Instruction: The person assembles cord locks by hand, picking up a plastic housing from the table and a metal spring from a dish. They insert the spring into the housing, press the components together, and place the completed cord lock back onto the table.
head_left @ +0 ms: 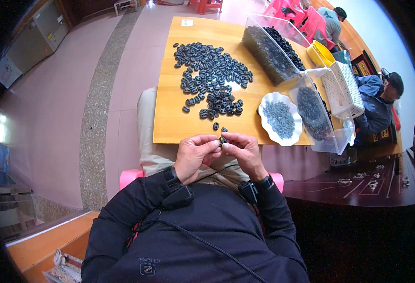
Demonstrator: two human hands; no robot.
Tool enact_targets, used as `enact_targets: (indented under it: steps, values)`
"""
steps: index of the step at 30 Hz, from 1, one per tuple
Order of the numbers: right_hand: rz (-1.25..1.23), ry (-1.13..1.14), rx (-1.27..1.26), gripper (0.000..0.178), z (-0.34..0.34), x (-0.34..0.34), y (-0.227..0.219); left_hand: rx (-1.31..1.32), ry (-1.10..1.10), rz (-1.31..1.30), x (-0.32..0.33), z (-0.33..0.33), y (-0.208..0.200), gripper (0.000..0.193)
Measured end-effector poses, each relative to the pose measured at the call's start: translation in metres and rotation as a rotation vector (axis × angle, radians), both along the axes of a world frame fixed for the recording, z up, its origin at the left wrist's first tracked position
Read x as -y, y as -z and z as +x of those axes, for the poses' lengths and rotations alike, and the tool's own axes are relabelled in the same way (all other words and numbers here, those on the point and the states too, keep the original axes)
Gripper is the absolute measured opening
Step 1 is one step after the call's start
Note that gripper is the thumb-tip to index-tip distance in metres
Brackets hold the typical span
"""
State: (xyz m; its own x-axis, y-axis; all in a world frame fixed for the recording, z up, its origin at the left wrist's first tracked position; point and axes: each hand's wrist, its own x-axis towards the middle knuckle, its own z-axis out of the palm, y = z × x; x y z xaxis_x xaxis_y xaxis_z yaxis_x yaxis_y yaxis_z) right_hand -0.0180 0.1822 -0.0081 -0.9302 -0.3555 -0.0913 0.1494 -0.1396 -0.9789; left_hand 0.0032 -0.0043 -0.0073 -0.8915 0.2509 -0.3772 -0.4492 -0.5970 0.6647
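Note:
At the table's near edge, my left hand (193, 158) and my right hand (247, 153) meet with their fingertips pinched around one small black cord lock (223, 140). My fingers hide part of it. Just beyond them on the wooden table (169, 122) lie a loose black oval piece with two holes (216, 126) and another small dark piece (224, 129). Farther off spreads a large heap of similar black two-holed pieces (207, 66). To the right of my right hand, a white scalloped bowl (292, 140) holds many tiny grey parts, which look like springs.
Two clear plastic bins (268, 59) with black parts stand at the right, the nearer bin (327, 141) beside the bowl. Past them are a white perforated basket (344, 89) and a yellow container (321, 53). Two other people (379, 104) sit farther right.

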Motion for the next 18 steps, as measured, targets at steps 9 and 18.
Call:
enact_targets:
  steps: [9,18]
  values:
    - [-0.03,-0.005,0.036,0.029,0.0,-0.0018,0.0006,-0.027,0.013,-0.024,-0.0009,0.0001,-0.001,0.019]
    - [-0.08,-0.016,0.018,0.029,0.0018,-0.0037,0.0026,-0.047,0.043,-0.01,-0.0015,0.0015,-0.0061,0.015]
